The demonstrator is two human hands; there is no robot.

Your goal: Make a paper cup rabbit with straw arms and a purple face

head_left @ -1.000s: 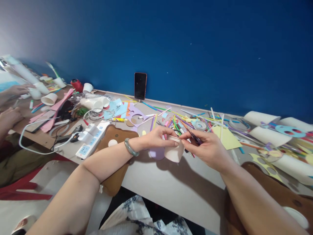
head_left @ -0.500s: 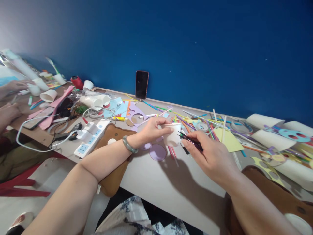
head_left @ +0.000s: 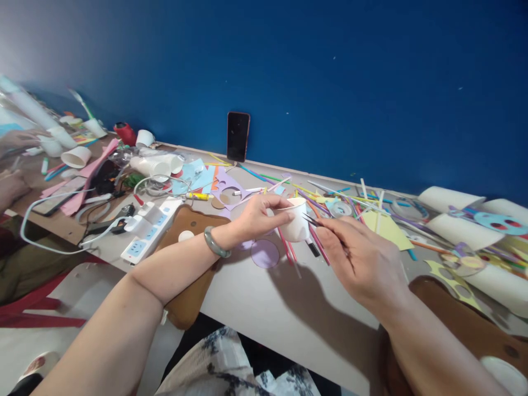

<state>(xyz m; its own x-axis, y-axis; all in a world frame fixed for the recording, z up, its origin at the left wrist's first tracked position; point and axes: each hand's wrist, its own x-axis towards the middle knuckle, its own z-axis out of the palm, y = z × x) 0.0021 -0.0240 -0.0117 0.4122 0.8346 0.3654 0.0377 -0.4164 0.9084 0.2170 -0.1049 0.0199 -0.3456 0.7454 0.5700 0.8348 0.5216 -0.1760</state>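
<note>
A white paper cup [head_left: 295, 226] is pinched between the thumb and fingers of my left hand [head_left: 264, 216], held above the table [head_left: 256, 297]. My right hand [head_left: 363, 250] grips a pair of dark scissors [head_left: 312, 220] whose pointed blades are at the cup's right side. Whether the tips touch the cup or have gone into its wall, I cannot tell. Most of the scissor handles are hidden in my fingers. Below the cup lie a purple paper disc [head_left: 265, 253], pink and purple straws [head_left: 318, 246] and a black-capped pen [head_left: 313, 249].
A phone [head_left: 238, 136] leans on the blue wall. A power strip [head_left: 150, 231] with plugs and cables stands left, beside a brown mat [head_left: 193, 291]. Straws and yellow paper [head_left: 386, 230] lie right, near white paper rolls [head_left: 462, 231]. Another person's hands [head_left: 14, 190] are far left.
The cup has tilted so that its opening now shows more. My right hand has turned a little, and the scissor blades look closer together. The view has shifted slightly.
</note>
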